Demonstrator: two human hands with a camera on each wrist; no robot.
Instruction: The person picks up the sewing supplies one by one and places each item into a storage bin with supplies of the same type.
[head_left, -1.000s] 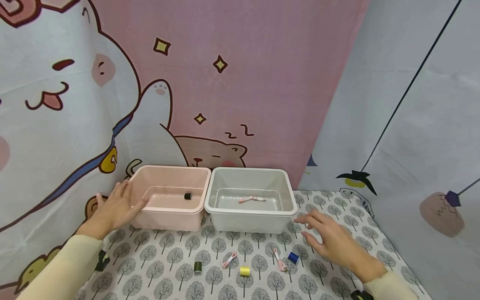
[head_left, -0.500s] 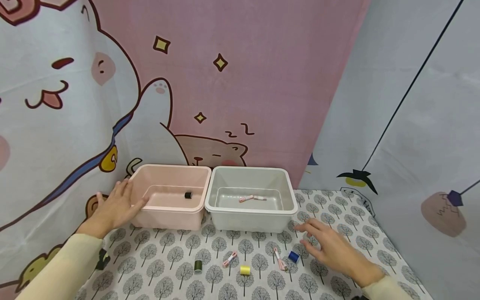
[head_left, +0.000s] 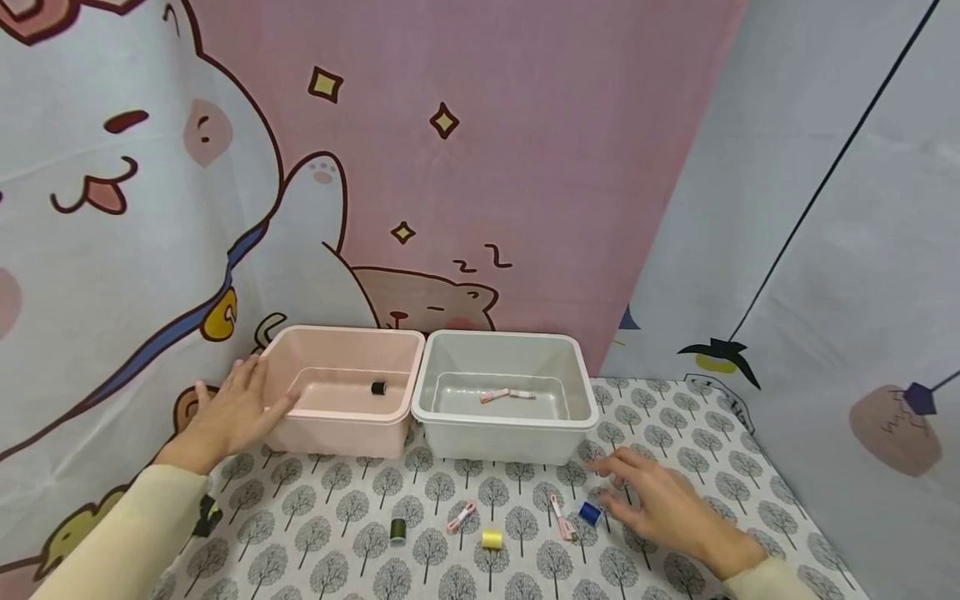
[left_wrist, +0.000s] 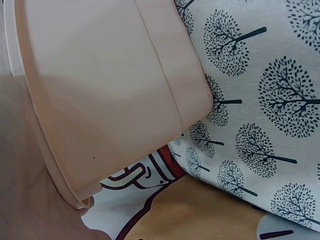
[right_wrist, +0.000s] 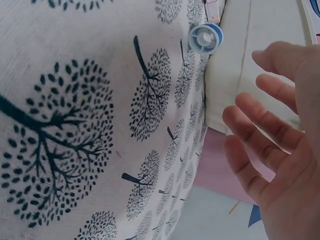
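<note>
My left hand [head_left: 232, 412] rests on the left rim of a pink plastic bin [head_left: 337, 433], fingers extended and thumb over the front corner. The left wrist view shows the palm against the bin's rim [left_wrist: 47, 150]. My right hand [head_left: 656, 504], fingers spread and slightly bent, hovers over the cloth just right of a blue thread spool [head_left: 589, 513]; in the right wrist view the spool [right_wrist: 205, 38] stands apart from the fingertips. A folded pink cord [head_left: 561, 518] lies beside that spool. Further left are a yellow spool [head_left: 492, 540], another pink cord [head_left: 461, 517] and a dark green spool [head_left: 397, 532].
A pale grey bin [head_left: 506, 442] stands against the pink one, with two pink cords [head_left: 507, 395] inside. The pink bin holds a black spool [head_left: 378, 388]. A tree-print cloth [head_left: 330, 533] covers the table; cartoon curtains [head_left: 562, 167] hang behind and beside it.
My right hand has lowered a little toward the table, its thumb now closer to the blue spool. The left hand stays on the pink bin. The head view has tilted slightly.
</note>
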